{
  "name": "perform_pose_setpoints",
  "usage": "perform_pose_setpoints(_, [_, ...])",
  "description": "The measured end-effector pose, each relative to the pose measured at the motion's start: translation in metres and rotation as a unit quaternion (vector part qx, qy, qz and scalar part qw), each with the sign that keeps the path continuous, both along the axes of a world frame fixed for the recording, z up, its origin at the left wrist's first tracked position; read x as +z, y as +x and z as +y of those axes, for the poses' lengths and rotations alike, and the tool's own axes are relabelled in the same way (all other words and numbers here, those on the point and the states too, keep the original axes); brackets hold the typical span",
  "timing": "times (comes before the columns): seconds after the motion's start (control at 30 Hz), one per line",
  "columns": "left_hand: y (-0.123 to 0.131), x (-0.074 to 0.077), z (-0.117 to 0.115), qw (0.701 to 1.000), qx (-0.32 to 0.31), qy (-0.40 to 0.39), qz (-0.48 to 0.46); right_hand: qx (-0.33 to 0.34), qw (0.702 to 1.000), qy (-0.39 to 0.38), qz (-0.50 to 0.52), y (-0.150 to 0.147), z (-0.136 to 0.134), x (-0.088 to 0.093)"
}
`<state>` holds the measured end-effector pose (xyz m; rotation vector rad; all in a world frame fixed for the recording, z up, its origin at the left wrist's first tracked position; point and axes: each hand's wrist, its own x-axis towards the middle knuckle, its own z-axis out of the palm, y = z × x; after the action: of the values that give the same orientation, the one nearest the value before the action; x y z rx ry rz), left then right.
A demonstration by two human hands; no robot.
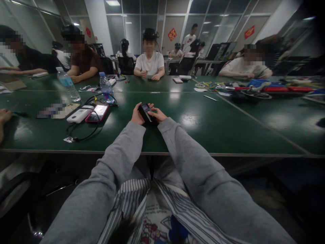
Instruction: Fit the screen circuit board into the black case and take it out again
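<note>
Over the green table (pixel 203 128), both hands meet on a small black device (pixel 145 112): left hand (pixel 137 115) cupped round its side, right hand (pixel 157 115) pinching the other edge. Phone (pixel 98 113) and power bank (pixel 80 114) lie well left.

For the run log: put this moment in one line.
left hand: grips black device | right hand: grips it | under it: green table

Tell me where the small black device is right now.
In the head view the black device is at centre, over the green table, held between the left hand and right hand, right of the red phone.
</note>
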<state>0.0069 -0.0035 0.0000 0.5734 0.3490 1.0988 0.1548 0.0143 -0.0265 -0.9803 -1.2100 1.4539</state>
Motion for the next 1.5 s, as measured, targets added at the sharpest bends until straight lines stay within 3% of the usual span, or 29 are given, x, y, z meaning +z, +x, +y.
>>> perform_pose_setpoints(0.47, [0.003,0.0,0.002,1.0,-0.001,-0.012,-0.016,0.005,0.999,0.007,0.047,-0.003,-0.004,0.002])
perform_pose_setpoints(1.0, [0.005,0.005,-0.004,1.0,-0.003,0.0,0.0,0.004,0.993,0.119,0.004,-0.006,-0.009,0.002])
perform_pose_setpoints(1.5, [0.009,-0.002,-0.003,0.999,0.003,-0.053,0.006,-0.014,0.995,0.097,0.013,-0.004,-0.01,0.008])
